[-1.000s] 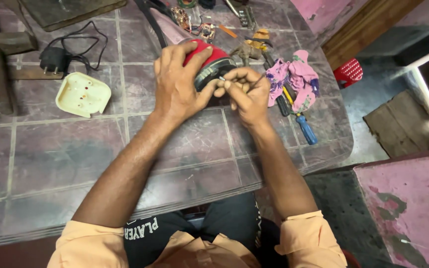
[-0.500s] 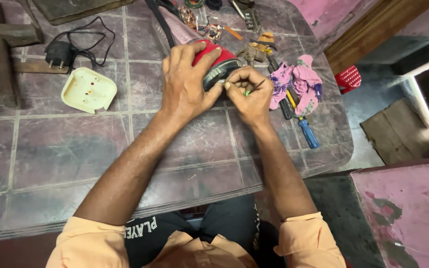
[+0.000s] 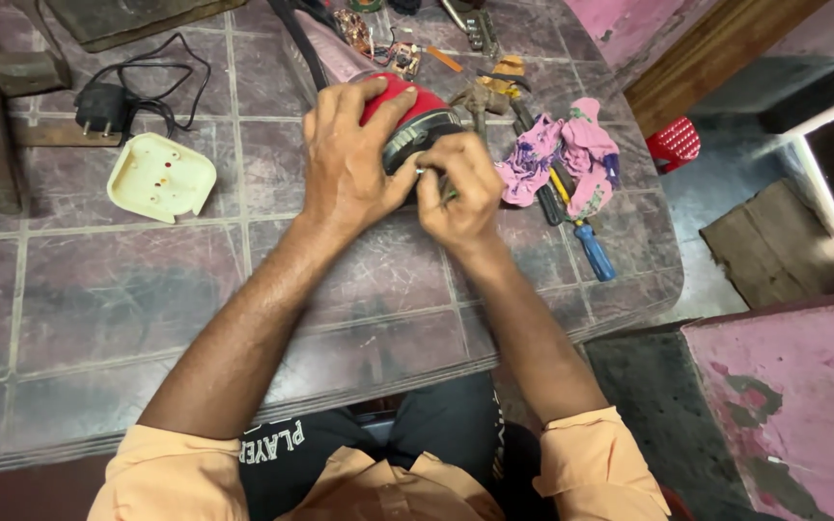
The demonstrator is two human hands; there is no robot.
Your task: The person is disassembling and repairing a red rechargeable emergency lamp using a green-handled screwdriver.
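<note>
Your left hand (image 3: 347,164) lies flat over the red appliance (image 3: 407,108), fingers spread across its rounded top and the thumb reaching toward the dark band at its near edge. That red-and-black body sits on the tiled table (image 3: 127,299), toward the far side, right in front of you. Your right hand (image 3: 458,188) is pressed up against the near side of the appliance, fingers curled tight together and pinching something small at the dark rim; what it is, I cannot tell, the knuckles cover it. The two hands touch at the thumbs.

Just right of your right hand a pink cloth (image 3: 564,154) lies crumpled over a few tools, and a blue-handled screwdriver (image 3: 593,249) pokes out from under it toward the table edge. To the left, well apart from the hands, a cream square plastic cover (image 3: 160,178) rests on the tiles, with a black plug and cord (image 3: 103,101) beyond it. A small circuit board (image 3: 403,58) sits just behind the appliance.
</note>
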